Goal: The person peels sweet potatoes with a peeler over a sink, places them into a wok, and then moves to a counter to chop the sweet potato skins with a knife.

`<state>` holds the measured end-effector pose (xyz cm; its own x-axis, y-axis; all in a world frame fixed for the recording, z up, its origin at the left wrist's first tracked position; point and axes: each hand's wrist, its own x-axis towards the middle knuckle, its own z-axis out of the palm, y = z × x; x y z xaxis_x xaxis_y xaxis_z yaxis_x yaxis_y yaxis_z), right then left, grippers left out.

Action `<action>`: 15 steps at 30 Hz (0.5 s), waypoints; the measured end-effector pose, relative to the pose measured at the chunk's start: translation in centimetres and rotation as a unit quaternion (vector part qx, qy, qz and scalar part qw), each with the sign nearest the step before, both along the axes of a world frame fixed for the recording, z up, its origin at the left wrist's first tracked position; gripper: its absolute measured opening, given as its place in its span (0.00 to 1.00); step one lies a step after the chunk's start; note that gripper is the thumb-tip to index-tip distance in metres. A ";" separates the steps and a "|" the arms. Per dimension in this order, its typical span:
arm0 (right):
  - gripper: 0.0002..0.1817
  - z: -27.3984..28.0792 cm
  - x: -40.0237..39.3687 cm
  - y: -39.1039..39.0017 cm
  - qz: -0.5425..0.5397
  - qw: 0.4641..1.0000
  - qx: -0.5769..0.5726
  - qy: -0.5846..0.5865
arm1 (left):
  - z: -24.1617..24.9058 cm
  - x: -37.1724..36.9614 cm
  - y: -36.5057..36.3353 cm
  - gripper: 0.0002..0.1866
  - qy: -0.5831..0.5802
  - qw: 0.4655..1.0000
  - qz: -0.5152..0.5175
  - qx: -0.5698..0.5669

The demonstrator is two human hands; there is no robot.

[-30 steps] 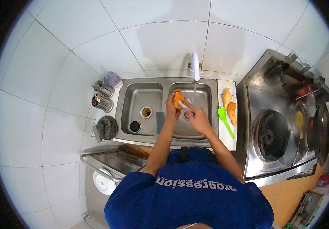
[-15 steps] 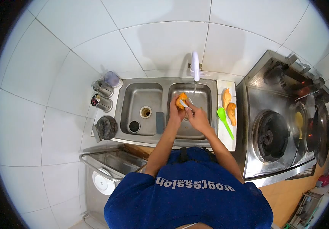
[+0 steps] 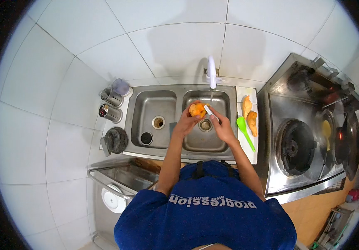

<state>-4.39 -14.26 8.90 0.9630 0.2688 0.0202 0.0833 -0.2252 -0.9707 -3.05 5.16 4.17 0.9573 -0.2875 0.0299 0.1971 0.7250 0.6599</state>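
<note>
My left hand [image 3: 185, 122] is closed around a sweet potato [image 3: 197, 110] with bright orange flesh showing, held up over the right sink basin [image 3: 215, 143]. In my right hand [image 3: 224, 127] is a slim white-handled peeler [image 3: 209, 111], its upper end close beside the sweet potato. Behind both hands, a thin stream of water runs from the white faucet [image 3: 212, 73]. The basin's drain [image 3: 205, 125] shows between my hands.
Two tan sweet potatoes [image 3: 246, 107] and a green spoon [image 3: 245, 132] lie on the right counter strip. The left basin [image 3: 156, 100] holds a black round piece [image 3: 146, 138]. Metal utensil holders [image 3: 113, 113] stand at left; a gas stove [image 3: 295, 146] is at right.
My left hand has moved slightly left and turned the sweet potato, so a broader orange side shows. My right hand has shifted right, moving the peeler away from its front.
</note>
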 end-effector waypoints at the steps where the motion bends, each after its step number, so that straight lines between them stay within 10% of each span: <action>1: 0.22 0.1 0.0 0.0 0.001 1.000 0.000 0.000 | 0.4 0.0 0.2 0.30 0.004 0.999 -0.005 0.035; 15: 0.23 2.5 -0.7 1.6 0.004 0.986 -0.158 -0.057 | -1.7 3.1 -2.1 0.21 0.174 0.958 0.186 -0.128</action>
